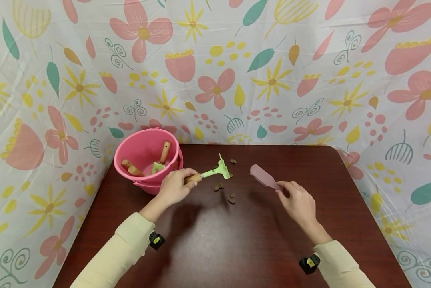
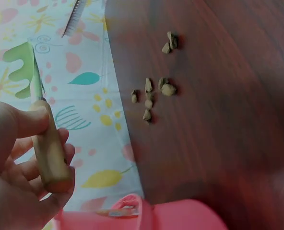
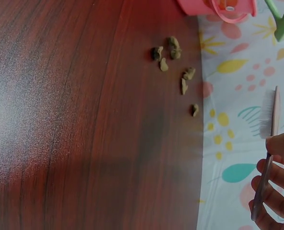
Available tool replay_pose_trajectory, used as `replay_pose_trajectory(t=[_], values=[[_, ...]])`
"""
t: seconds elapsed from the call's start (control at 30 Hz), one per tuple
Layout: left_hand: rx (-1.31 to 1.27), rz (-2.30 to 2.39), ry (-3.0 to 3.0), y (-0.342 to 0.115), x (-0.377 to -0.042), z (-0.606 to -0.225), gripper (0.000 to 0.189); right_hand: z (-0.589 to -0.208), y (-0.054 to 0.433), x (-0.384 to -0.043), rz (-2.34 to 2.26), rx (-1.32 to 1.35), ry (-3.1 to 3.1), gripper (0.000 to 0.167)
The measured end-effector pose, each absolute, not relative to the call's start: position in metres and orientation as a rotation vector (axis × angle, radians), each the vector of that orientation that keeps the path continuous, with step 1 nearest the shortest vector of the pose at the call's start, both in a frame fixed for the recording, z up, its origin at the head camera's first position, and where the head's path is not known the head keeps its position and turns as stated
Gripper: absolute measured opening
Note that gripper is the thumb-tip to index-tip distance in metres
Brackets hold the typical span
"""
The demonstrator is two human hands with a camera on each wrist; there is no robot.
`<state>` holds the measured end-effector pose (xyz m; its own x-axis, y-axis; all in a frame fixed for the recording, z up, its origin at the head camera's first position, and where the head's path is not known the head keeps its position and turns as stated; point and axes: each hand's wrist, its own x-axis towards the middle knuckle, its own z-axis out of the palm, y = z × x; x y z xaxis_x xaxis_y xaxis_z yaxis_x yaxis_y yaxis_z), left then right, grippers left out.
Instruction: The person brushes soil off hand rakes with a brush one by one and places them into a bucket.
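My left hand (image 1: pixel 177 186) grips the wooden handle of a small green hand rake (image 1: pixel 215 171), whose pronged head is raised above the table. In the left wrist view, the thumb lies along the rake's handle (image 2: pixel 52 148). My right hand (image 1: pixel 299 201) holds a pink brush (image 1: pixel 263 176) by its handle, bristles showing along one side in the right wrist view (image 3: pixel 268 115). Several small brown stone-like pieces (image 1: pixel 219 187) lie scattered on the table between the two hands. Neither tool is seen touching them.
A pink bucket (image 1: pixel 147 134), apparently nested in another, stands at the table's back left. Inside it are wooden-handled tools (image 1: pixel 166 152), one with a green head. The dark red-brown table (image 1: pixel 229 248) meets a flower-patterned cloth (image 1: pixel 215 52) at its back edge.
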<state>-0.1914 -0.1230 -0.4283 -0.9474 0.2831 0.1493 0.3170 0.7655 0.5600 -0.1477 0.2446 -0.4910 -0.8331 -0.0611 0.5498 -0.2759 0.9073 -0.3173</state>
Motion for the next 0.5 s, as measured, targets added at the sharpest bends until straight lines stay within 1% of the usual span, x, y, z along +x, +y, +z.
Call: replay_pose_trajectory(t=[0.23, 0.5], values=[[-0.618, -0.589, -2.799, -0.129, -0.200, -0.413, 0.021, -0.491, 0.247, -0.148, 0.523, 0.239, -2.513, 0.026], [-0.741, -0.344, -2.688, -0.135, -0.205, -0.399, 0.022, -0.491, 0.249, -0.147, 0.522, 0.234, -2.527, 0.027]])
